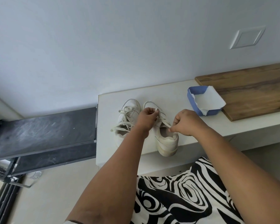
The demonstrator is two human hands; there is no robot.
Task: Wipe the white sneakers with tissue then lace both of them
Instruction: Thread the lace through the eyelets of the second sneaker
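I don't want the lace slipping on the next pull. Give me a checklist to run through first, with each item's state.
1. Left hand pinches the lace near the toe: ok.
2. Right hand pinches the other end by the ankle opening: ok.
3. Right sneaker fully on the counter: not ok, heel overhangs the edge.
4. Left sneaker laced: ok, ends loose.
5. Lace through every eyelet: cannot tell, hands cover them.

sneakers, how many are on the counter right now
2. The left sneaker stands on the white counter, laces loose, untouched. The right sneaker stands beside it, where the left hand and right hand each pinch its lace. None seems hidden.
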